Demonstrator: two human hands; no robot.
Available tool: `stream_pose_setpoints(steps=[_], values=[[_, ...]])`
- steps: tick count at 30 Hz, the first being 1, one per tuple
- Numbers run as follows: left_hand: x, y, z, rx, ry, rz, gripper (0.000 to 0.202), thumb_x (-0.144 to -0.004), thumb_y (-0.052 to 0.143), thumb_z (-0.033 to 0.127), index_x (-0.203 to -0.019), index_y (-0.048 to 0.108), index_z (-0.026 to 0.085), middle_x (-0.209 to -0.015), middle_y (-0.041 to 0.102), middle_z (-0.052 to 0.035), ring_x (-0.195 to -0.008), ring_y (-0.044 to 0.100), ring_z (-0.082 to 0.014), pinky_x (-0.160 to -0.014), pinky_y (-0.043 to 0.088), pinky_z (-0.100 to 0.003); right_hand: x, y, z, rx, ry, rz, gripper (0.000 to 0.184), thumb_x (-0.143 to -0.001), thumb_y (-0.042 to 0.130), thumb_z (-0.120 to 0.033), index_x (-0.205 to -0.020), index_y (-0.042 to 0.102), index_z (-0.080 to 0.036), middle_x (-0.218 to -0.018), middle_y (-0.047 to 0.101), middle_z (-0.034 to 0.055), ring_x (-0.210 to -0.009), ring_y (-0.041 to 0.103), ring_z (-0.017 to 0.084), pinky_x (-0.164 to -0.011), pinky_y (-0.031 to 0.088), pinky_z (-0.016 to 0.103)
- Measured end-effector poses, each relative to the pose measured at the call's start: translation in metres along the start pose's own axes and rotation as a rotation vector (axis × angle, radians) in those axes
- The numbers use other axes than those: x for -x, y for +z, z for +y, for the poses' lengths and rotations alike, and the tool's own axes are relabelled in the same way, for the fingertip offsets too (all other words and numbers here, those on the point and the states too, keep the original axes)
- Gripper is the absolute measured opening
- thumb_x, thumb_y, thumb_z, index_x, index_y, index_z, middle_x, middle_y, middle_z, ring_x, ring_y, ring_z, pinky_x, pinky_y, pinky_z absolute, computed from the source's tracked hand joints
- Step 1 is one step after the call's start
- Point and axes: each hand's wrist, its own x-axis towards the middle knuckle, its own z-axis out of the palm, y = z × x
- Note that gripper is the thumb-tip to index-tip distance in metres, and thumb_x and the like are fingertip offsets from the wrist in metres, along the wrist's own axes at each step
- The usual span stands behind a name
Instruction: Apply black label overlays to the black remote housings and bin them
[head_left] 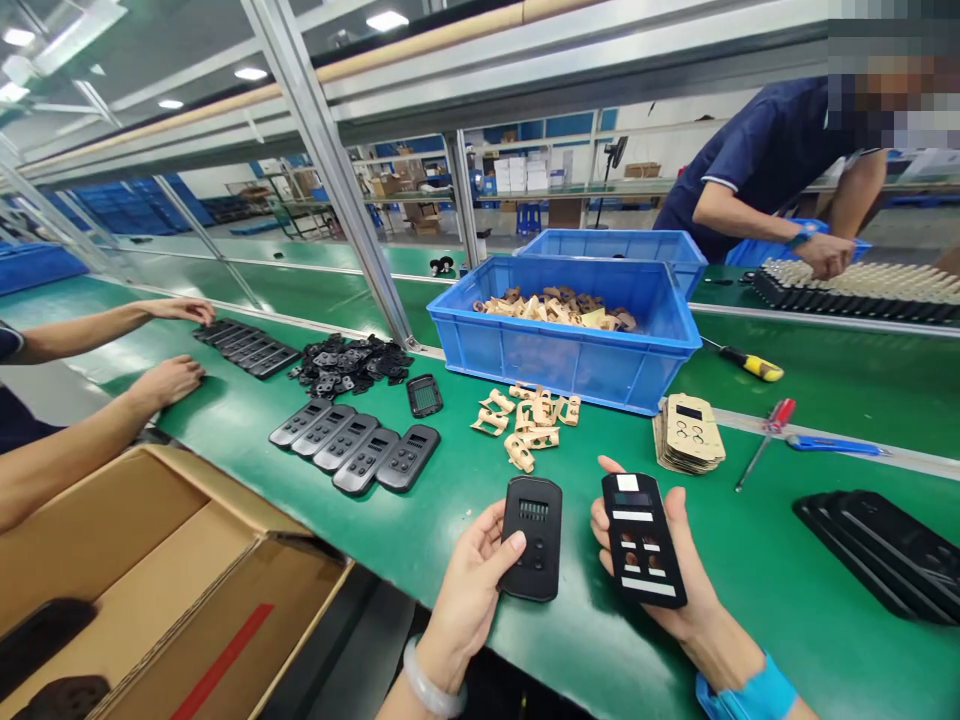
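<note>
My left hand [469, 575] grips a black plastic housing [541, 565] with a slotted window and small round buttons or holes, thumb across its face. In my right hand [694, 600] lies a flat black faceplate [640, 525], with cut-outs and white strips, between thumb and fingers. The two pieces are held apart, side by side above the green bench [420, 540]. Beyond them are curled tan backing papers [536, 425] and a stack of tan-backed plates [688, 435]. To the left, several similar black housings [352, 447] lie in a row.
A blue bin [562, 350] of tan scraps stands behind. On the right lie screwdrivers [765, 435], a blue cutter [836, 446] and black panels [889, 550]. Black small parts [349, 365] are heaped left. A co-worker's hands [171, 380] and an open carton [202, 590] are left; another person [772, 160] works across.
</note>
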Motion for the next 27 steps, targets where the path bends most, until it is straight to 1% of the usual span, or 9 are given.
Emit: stream_pose_setpoints(steps=[3, 5, 7, 8, 11, 14, 18, 22, 27], values=[[0.004, 0.007, -0.005, 0.146, -0.112, 0.054, 0.043, -0.076, 0.076, 0.027, -0.116, 0.063, 0.016, -0.115, 0.068, -0.0099, -0.098, 0.064, -0.0200, -0.083, 0.053, -0.028, 0.001, 0.002, -0.001, -0.015, 0.020, 0.008, 0.056, -0.088, 0.048, -0.066, -0.133, 0.051, -0.032, -0.076, 0.056, 0.0005, -0.060, 0.046, 0.012, -0.050, 0.045, 0.020], [0.005, 0.009, -0.010, 0.208, -0.168, 0.066, 0.042, -0.077, 0.076, 0.027, -0.116, 0.063, 0.016, -0.112, 0.069, -0.0093, -0.094, 0.065, -0.0185, -0.082, 0.053, -0.028, 0.000, 0.002, 0.000, 0.031, 0.021, 0.035, 0.046, -0.090, 0.057, -0.053, -0.132, 0.052, -0.034, -0.076, 0.054, -0.0011, -0.058, 0.044, 0.010, -0.048, 0.043, 0.018], [0.005, 0.011, -0.014, 0.253, -0.185, 0.072, 0.039, -0.081, 0.072, 0.028, -0.116, 0.063, 0.015, -0.110, 0.069, -0.0097, -0.095, 0.065, -0.0179, -0.084, 0.052, -0.027, -0.002, 0.000, 0.003, 0.122, 0.001, 0.071, 0.044, -0.087, 0.066, -0.040, -0.129, 0.053, -0.035, -0.074, 0.052, -0.0035, -0.053, 0.039, 0.007, -0.043, 0.038, 0.013], [0.005, 0.012, -0.016, 0.277, -0.188, 0.070, 0.036, -0.083, 0.070, 0.029, -0.116, 0.064, 0.015, -0.109, 0.069, -0.0099, -0.096, 0.065, -0.0180, -0.085, 0.052, -0.027, -0.003, -0.001, 0.005, 0.187, -0.016, 0.086, 0.045, -0.086, 0.068, -0.038, -0.128, 0.054, -0.035, -0.072, 0.050, -0.0047, -0.049, 0.036, 0.005, -0.040, 0.035, 0.011], [0.006, 0.016, -0.019, 0.341, -0.194, 0.041, 0.032, -0.086, 0.066, 0.027, -0.115, 0.064, 0.015, -0.108, 0.070, -0.0091, -0.101, 0.063, -0.0194, -0.089, 0.050, -0.028, -0.004, -0.005, 0.011, 0.459, -0.073, 0.099, 0.044, -0.086, 0.068, -0.040, -0.127, 0.054, -0.030, -0.065, 0.045, -0.0069, -0.041, 0.032, 0.003, -0.035, 0.031, 0.011], [0.007, 0.020, -0.020, 0.372, -0.215, 0.003, 0.030, -0.087, 0.064, 0.024, -0.116, 0.064, 0.015, -0.104, 0.070, -0.0083, -0.102, 0.063, -0.0203, -0.092, 0.048, -0.030, -0.003, -0.005, 0.015, 0.678, -0.103, 0.069, 0.048, -0.088, 0.063, -0.045, -0.131, 0.052, -0.027, -0.063, 0.043, -0.0073, -0.037, 0.039, 0.003, -0.035, 0.036, 0.014], [0.009, 0.023, -0.021, 0.373, -0.213, -0.025, 0.031, -0.090, 0.060, 0.024, -0.119, 0.062, 0.015, -0.101, 0.070, -0.0082, -0.100, 0.064, -0.0204, -0.092, 0.048, -0.032, -0.001, -0.004, 0.017, 0.793, -0.128, 0.041, 0.049, -0.087, 0.062, -0.047, -0.129, 0.055, -0.025, -0.072, 0.043, -0.0054, -0.037, 0.044, 0.003, -0.034, 0.040, 0.017], [0.011, 0.023, -0.023, 0.357, -0.211, -0.026, 0.031, -0.091, 0.059, 0.024, -0.120, 0.060, 0.014, -0.099, 0.070, -0.0082, -0.098, 0.064, -0.0203, -0.091, 0.048, -0.032, -0.001, -0.005, 0.019, 0.865, -0.138, 0.034, 0.047, -0.089, 0.058, -0.045, -0.131, 0.053, -0.024, -0.068, 0.041, -0.0062, -0.038, 0.047, 0.005, -0.036, 0.041, 0.018], [0.012, 0.024, -0.024, 0.335, -0.197, -0.007, 0.029, -0.091, 0.058, 0.027, -0.118, 0.060, 0.014, -0.101, 0.069, -0.0085, -0.101, 0.063, -0.0208, -0.094, 0.047, -0.033, -0.001, -0.008, 0.022, 0.960, -0.196, 0.064, 0.043, -0.090, 0.058, -0.042, -0.129, 0.054, -0.026, -0.082, 0.042, -0.0034, -0.039, 0.051, 0.004, -0.037, 0.042, 0.019]])
